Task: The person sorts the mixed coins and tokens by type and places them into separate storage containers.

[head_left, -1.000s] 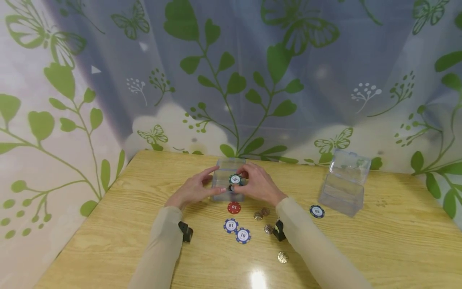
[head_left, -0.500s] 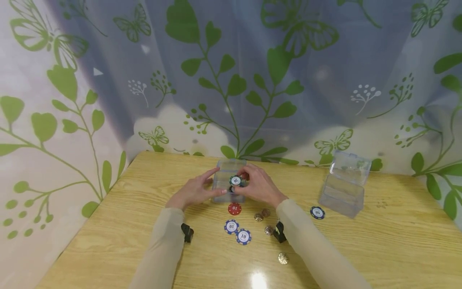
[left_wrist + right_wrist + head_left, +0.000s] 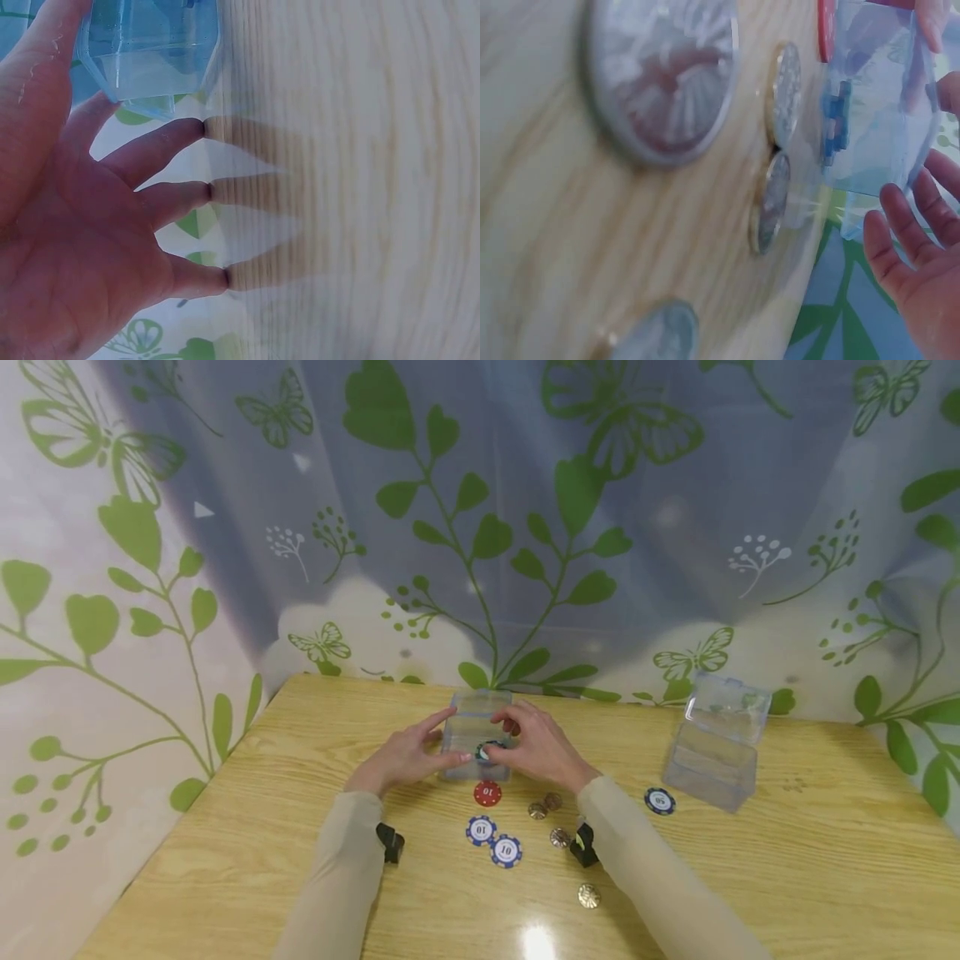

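Note:
A clear plastic box (image 3: 480, 770) stands at the back middle of the table with its lid raised. My left hand (image 3: 401, 756) lies along its left side, thumb over the near rim and index finger at the back. In the left wrist view, that hand's other fingers (image 3: 176, 196) are spread straight with tips down on the wood. Inside the box lies a green-edged poker chip (image 3: 483, 751), partly covered by my right thumb. My right hand (image 3: 542, 743) hovers over the box's right side, index finger and thumb apart, its other fingers loosely bent.
A red chip (image 3: 487, 793) and two blue chips (image 3: 481, 831) lie in front of the box. Several metallic coins (image 3: 589, 896) are scattered near my right sleeve. A dark blue chip (image 3: 660, 801) and a second clear box (image 3: 708, 777), lid raised, are farther right.
The green-edged chip, pinched upright between my right index finger and thumb before, has dropped lower into the box and left the index finger. My left hand has stayed put.

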`<action>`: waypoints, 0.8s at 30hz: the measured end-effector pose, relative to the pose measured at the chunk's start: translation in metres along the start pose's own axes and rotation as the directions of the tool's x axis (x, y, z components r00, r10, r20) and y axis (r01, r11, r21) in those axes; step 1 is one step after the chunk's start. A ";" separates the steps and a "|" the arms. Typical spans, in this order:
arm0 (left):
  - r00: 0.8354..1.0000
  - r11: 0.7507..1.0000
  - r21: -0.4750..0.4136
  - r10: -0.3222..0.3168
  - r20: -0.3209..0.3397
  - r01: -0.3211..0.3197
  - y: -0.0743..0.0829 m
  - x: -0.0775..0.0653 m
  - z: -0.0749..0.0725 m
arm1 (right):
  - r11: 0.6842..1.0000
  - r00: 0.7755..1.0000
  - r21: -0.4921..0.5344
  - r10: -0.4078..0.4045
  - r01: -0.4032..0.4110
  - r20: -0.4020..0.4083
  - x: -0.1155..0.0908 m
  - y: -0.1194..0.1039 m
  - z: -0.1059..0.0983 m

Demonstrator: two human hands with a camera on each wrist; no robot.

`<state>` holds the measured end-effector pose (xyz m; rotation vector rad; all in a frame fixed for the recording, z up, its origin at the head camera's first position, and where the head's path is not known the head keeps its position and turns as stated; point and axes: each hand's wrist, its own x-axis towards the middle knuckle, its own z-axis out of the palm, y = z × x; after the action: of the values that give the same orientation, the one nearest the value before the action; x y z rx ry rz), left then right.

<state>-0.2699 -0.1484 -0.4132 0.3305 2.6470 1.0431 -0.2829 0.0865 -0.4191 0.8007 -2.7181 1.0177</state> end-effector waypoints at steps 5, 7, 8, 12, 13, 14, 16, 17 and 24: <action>1.000 1.000 -0.004 -0.003 0.001 0.003 -0.002 0.001 -0.001 | 0.997 0.999 0.079 -0.020 0.017 0.032 -0.005 -0.004 -0.010; 1.000 1.000 0.000 -0.001 -0.002 0.001 -0.003 0.001 -0.002 | 0.996 0.999 0.084 -0.021 0.017 0.045 -0.007 -0.006 -0.015; 1.000 1.000 0.003 -0.002 -0.006 0.002 -0.003 0.001 -0.002 | 0.997 0.999 0.080 -0.024 0.020 0.049 -0.008 -0.006 -0.018; 1.000 1.000 0.020 0.016 -0.004 -0.016 -0.004 0.002 -0.002 | 0.998 0.998 0.053 -0.036 0.033 0.046 -0.018 -0.004 -0.030; 1.000 1.000 0.024 0.016 -0.004 -0.016 -0.005 0.002 -0.001 | 0.998 0.998 0.048 -0.040 0.038 0.042 -0.022 -0.003 -0.033; 1.000 0.999 0.025 0.021 -0.002 -0.021 -0.005 0.002 -0.001 | 0.998 0.998 0.041 -0.045 0.044 0.037 -0.026 -0.001 -0.037; 1.000 0.999 0.024 0.028 -0.001 -0.028 -0.005 0.001 0.000 | 0.999 0.999 0.026 -0.045 0.045 0.024 -0.034 0.004 -0.043; 1.000 0.999 0.026 0.031 0.000 -0.031 -0.005 0.001 0.000 | 0.999 0.999 0.017 -0.045 0.044 0.015 -0.038 0.006 -0.045; 1.000 0.999 0.043 0.029 -0.006 -0.029 -0.004 0.002 0.000 | 0.998 0.999 -0.046 -0.046 0.046 -0.018 -0.062 0.019 -0.063</action>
<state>-0.2723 -0.1506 -0.4160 0.3760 2.6813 0.9980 -0.2435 0.1659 -0.3999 0.8371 -2.6833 0.9451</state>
